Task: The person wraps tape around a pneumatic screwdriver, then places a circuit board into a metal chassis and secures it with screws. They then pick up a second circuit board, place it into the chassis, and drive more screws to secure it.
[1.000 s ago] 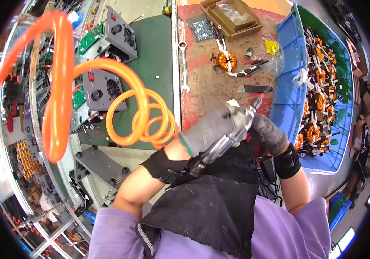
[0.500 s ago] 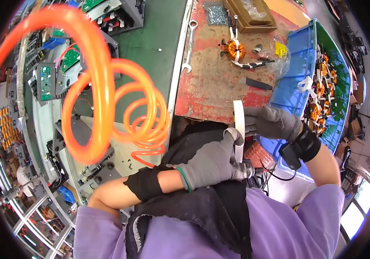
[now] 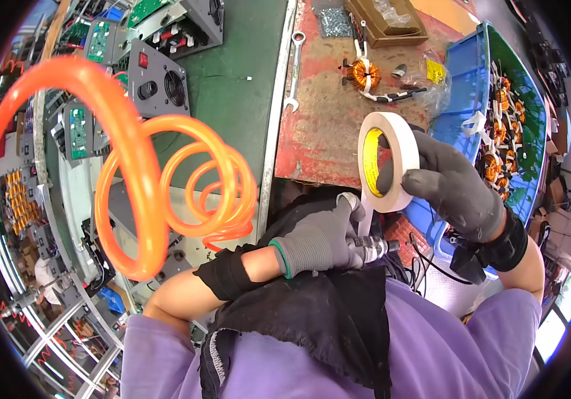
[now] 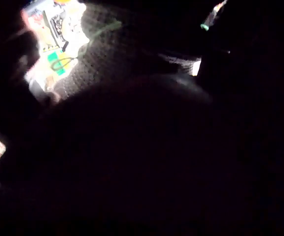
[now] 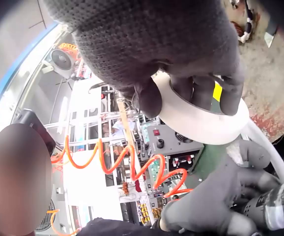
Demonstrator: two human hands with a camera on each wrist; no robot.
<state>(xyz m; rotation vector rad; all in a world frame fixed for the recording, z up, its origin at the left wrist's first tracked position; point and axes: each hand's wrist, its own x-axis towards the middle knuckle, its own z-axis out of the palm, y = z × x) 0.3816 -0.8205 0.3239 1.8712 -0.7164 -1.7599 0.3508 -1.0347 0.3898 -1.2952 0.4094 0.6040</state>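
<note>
My gloved right hand (image 3: 462, 189) grips a roll of white masking tape (image 3: 408, 156), fingers through its yellow-labelled core and thumb on the outer side. A strip of tape (image 3: 366, 216) runs down from the roll to my gloved left hand (image 3: 322, 243), whose thumb and forefinger pinch it. Under that pinch, the left hand's other fingers curl round a silver air tool (image 3: 373, 249). In the right wrist view, the tape roll (image 5: 201, 120) hangs above the left hand (image 5: 220, 191) and the tool (image 5: 275, 206). The left wrist view is mostly dark.
An orange coiled air hose (image 3: 142, 193) hangs at left, before grey housings (image 3: 159, 86). On the worn red bench lie a wrench (image 3: 295, 70), a copper-wound coil (image 3: 365, 75) and an open cardboard box (image 3: 392, 33). A blue crate (image 3: 458, 93) of coils stands at right.
At first both hands were together at the air tool. Now the right hand has moved away with the tape roll and turned it face-on, while the left hand stays low with the strip and tool.
</note>
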